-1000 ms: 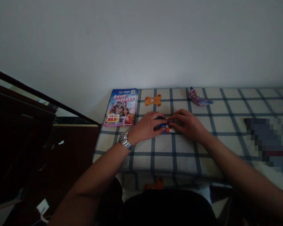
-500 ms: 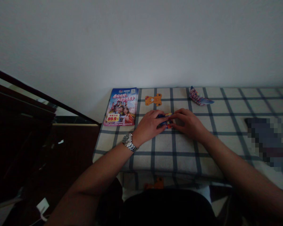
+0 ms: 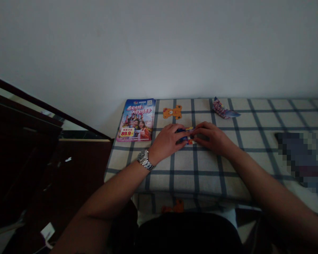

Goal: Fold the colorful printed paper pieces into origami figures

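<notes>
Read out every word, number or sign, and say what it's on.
"89.9": red number on the flyer.
"泰安方特": the flyer's title, first line.
QR code: flyer, top right.
Flyer's other lines: too small or blurred.
Small paper, patterned paper: no readable print.

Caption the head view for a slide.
Both hands touch a small printed paper on a checked tablecloth, with a flyer stack to the left.
</notes>
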Demonstrator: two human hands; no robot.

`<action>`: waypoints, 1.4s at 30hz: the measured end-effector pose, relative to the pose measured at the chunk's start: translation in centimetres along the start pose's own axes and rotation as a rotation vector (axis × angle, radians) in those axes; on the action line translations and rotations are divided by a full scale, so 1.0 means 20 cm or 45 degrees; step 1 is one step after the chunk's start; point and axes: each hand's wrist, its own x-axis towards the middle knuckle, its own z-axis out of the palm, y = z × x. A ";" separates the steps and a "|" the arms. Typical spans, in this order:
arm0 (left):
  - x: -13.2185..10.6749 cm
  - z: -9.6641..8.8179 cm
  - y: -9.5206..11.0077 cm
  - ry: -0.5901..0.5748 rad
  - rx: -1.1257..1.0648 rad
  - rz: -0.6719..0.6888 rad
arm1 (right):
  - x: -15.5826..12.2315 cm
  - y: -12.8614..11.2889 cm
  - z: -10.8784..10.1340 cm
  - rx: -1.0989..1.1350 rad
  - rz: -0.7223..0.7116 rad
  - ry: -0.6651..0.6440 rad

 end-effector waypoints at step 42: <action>-0.01 -0.02 0.02 -0.022 0.057 0.008 | 0.01 0.06 0.00 -0.166 -0.012 0.087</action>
